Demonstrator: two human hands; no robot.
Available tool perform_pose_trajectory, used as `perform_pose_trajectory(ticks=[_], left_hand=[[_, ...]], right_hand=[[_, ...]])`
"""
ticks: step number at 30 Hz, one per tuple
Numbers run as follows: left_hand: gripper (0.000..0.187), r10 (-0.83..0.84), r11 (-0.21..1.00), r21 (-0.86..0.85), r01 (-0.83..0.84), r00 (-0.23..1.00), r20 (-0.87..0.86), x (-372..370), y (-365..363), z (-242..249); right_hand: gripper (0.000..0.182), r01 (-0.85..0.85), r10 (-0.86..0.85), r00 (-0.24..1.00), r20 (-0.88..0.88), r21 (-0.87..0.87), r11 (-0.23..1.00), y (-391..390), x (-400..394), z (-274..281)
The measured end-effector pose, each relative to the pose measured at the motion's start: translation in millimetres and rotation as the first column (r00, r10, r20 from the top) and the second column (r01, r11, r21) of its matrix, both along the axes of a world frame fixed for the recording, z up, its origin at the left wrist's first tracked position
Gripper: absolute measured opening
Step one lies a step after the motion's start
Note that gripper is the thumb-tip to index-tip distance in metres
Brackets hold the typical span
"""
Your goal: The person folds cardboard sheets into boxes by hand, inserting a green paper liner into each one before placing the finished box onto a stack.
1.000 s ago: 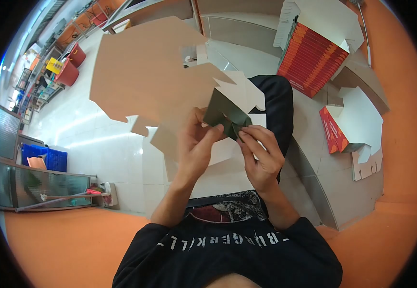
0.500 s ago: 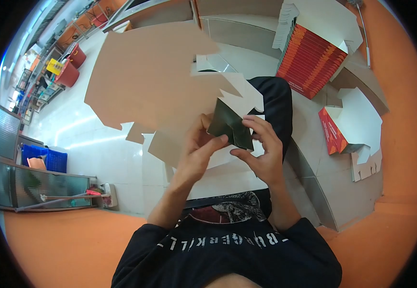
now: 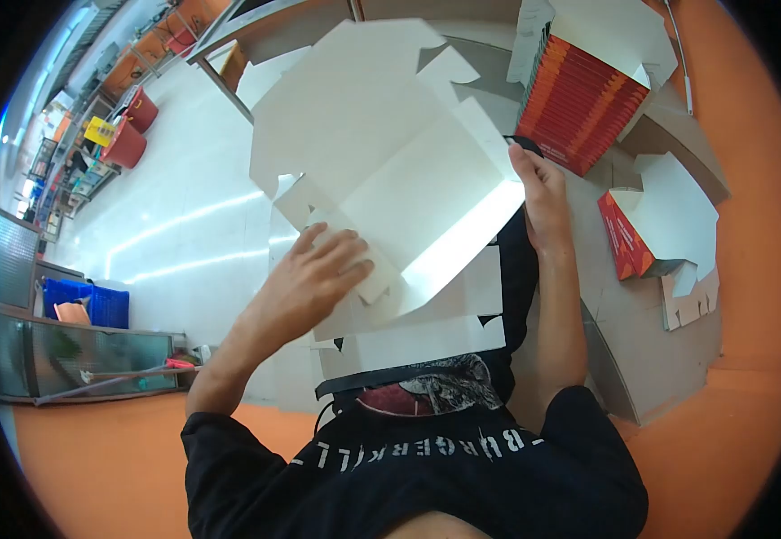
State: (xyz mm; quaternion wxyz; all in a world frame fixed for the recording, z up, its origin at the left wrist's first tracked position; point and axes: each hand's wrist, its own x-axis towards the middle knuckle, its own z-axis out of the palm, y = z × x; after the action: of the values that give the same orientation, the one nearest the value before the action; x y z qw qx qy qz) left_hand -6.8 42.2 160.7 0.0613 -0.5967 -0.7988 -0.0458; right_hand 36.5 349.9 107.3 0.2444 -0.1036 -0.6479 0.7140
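Note:
A partly folded cardboard box (image 3: 381, 171) with a white inside is tilted over my lap, its large lid flap reaching away from me. My right hand (image 3: 545, 202) grips the box's right corner, thumb on the edge. The fingers of my left hand (image 3: 323, 269) lie spread on the near-left side flap, pressing from above. Below the box, flat white cardboard blanks (image 3: 444, 314) with small notches rest across my lap.
To the right stands a tall stack of red-orange nested boxes (image 3: 579, 103). Nearer is a single folded box (image 3: 669, 216) on a tiled step (image 3: 651, 377). A metal table leg (image 3: 224, 90) is at the upper left; red buckets (image 3: 125, 144) and a blue crate (image 3: 103, 304) stand farther left.
The cardboard has turned from its brown side to its white inside. My hands have let go of the dark corner piece and moved apart, right hand to the box's right corner.

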Motion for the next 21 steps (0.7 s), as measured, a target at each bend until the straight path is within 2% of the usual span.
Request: perform_pose_trajectory(ticks=[2,3,5,6,7,8,9,11,15,17,19,21], left_hand=[[0.027,0.013,0.992,0.119,-0.03,0.99,0.139,-14.1,2.3,4.8],[0.026,0.016,0.983,0.177,-0.054,0.978,0.209,-18.9,3.8,7.1],[0.02,0.009,0.958,0.277,-0.076,0.971,0.238,-22.0,12.4,17.1],[0.018,0.011,0.947,0.305,-0.102,0.959,0.284,-25.1,14.7,18.8],[0.016,0.012,0.934,0.333,-0.128,0.944,0.33,-27.2,17.4,21.1],[0.015,0.034,0.906,0.355,-0.229,0.877,0.479,-26.7,22.1,26.2],[0.015,0.029,0.909,0.344,-0.236,0.859,0.512,-30.8,25.2,28.9],[0.016,0.015,0.916,0.32,-0.243,0.817,0.576,-42.2,31.9,33.5],[0.019,-0.009,0.91,0.304,-0.283,0.718,0.696,-51.8,40.9,25.0],[0.02,-0.059,0.919,0.321,-0.229,0.725,0.686,-47.1,44.8,28.3],[0.02,-0.1,0.93,0.323,-0.174,0.727,0.68,-45.1,46.8,28.8],[0.02,-0.026,0.939,0.259,-0.228,0.701,0.712,-39.8,49.1,38.5]], right_hand=[[0.036,-0.095,0.095,0.994,0.059,-0.014,0.995,12.9,-10.9,-14.5],[0.034,0.03,-0.03,1.0,-0.003,0.122,0.992,5.4,-9.8,-9.1],[0.032,0.294,-0.244,0.953,-0.18,0.355,0.888,-18.3,-3.8,6.4],[0.029,0.38,-0.21,0.918,-0.337,0.596,0.707,-17.9,3.4,5.1],[0.027,0.338,-0.073,0.917,-0.391,0.669,0.662,-28.0,14.7,15.2],[0.027,0.304,0.068,0.901,-0.428,0.736,0.605,-41.2,26.0,28.0],[0.026,0.229,0.18,0.892,-0.415,0.757,0.612,-50.2,31.1,31.1],[0.028,0.206,0.291,0.864,-0.412,0.815,0.542,-55.1,34.5,30.3],[0.034,0.336,0.187,0.859,-0.476,0.801,0.496,-64.5,35.5,38.4],[0.038,0.349,0.174,0.865,-0.471,0.813,0.465,-72.8,35.6,37.7],[0.036,0.415,0.077,0.856,-0.512,0.768,0.488,-78.0,31.9,40.1],[0.036,0.48,-0.042,0.84,-0.541,0.706,0.52,-78.7,28.2,38.9]])
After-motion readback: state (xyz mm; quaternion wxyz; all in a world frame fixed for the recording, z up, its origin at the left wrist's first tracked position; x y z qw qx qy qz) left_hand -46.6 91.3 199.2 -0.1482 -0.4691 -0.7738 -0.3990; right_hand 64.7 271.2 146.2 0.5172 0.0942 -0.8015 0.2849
